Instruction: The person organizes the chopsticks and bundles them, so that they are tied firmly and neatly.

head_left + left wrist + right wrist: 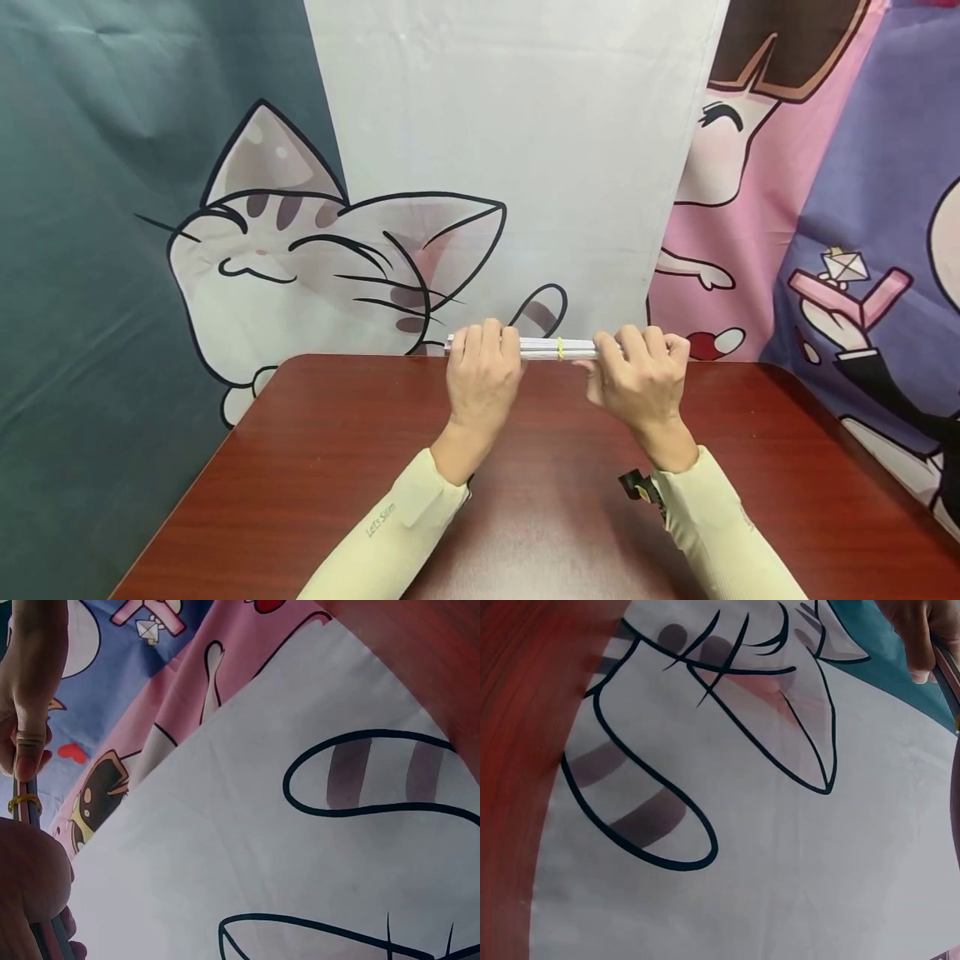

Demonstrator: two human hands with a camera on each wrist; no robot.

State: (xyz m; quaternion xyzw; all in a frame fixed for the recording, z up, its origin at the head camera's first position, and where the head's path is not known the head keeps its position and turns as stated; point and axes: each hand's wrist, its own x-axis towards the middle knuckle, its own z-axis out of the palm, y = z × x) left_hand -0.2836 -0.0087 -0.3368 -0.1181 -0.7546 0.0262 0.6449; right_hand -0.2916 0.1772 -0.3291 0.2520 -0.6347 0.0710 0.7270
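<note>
Bundle: a slim bundle of white sticks [542, 347] with a yellow rubber band [559, 348] near its middle, held level above the far edge of the table [315, 467].
Left hand: the left hand [482, 379] has its fingers curled over the bundle's left end, gripping it.
Right hand: the right hand [642, 383] grips the right part, just beside the band.
Handling: probably light and fairly stiff; single sticks could slide out, so holding on both sides of the band looks safest.
Backdrop: a cartoon cat cloth [300, 250] hangs behind.

Left hand [482, 375] and right hand [642, 379] side by side — fingers curled, forearms converging.
</note>
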